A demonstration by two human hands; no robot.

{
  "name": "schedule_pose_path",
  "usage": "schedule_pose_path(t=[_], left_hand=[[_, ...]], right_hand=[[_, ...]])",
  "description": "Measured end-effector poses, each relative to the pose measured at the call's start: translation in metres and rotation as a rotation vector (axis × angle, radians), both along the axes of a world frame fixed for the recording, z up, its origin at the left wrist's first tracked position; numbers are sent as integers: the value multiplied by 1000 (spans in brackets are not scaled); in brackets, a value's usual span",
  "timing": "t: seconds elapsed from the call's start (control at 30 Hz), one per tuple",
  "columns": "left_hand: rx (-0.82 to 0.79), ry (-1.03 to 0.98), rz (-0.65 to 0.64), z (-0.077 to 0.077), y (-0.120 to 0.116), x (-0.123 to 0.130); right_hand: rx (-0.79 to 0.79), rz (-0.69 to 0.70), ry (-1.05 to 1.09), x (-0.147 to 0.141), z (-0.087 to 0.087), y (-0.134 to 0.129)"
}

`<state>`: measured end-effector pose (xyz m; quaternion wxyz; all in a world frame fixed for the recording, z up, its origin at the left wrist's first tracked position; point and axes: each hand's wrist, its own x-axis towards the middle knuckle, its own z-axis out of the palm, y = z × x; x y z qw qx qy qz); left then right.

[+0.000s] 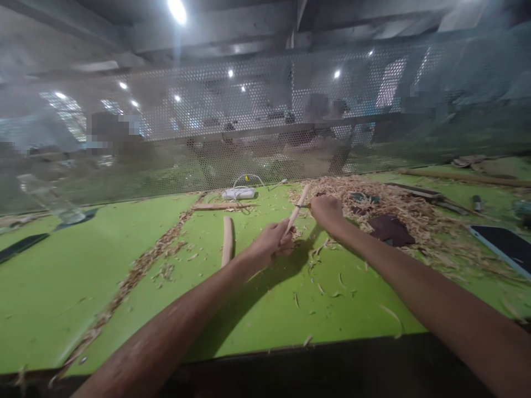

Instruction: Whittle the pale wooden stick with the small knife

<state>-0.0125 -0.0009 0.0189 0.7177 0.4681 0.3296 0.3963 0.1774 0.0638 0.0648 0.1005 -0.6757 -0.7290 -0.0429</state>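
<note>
My left hand (276,242) is closed round the lower end of a pale wooden stick (299,207), which slants up and away over the green table (332,315). A small knife (303,206) is in my right hand (327,211), its fingers wrapped round the handle. The thin blade lies against the stick near its upper part. Left of my left hand a second, slightly curved wooden piece (227,241) lies on the table. Curled shavings are scattered below and around both hands.
Behind my right hand is a wide heap of shavings (398,207) with dark sandpaper (390,229). A phone (504,246) lies at the right. A white power strip (239,193) and a flat wood strip (219,207) lie farther back, before a perforated screen (257,138).
</note>
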Motion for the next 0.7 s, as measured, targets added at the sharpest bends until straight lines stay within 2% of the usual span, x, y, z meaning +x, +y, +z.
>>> schedule_pose_path(t=[0.1,0.23,0.33,0.4,0.5,0.7], left_hand=[[9,49,-47,6,-10,1],[42,77,-158,16,-21,6],[-15,31,-117,18,-17,4],[-56,13,-95,16,-11,0],[-50,-25,-117,13,-5,-5],[62,20,-263,13,-8,-4]], right_hand=[[41,-103,25,22,1,6],[33,-309,67,70,7,18],[77,-390,104,84,11,29],[147,-342,265,78,11,33],[199,-162,708,56,10,30],[74,94,1153,31,19,10]])
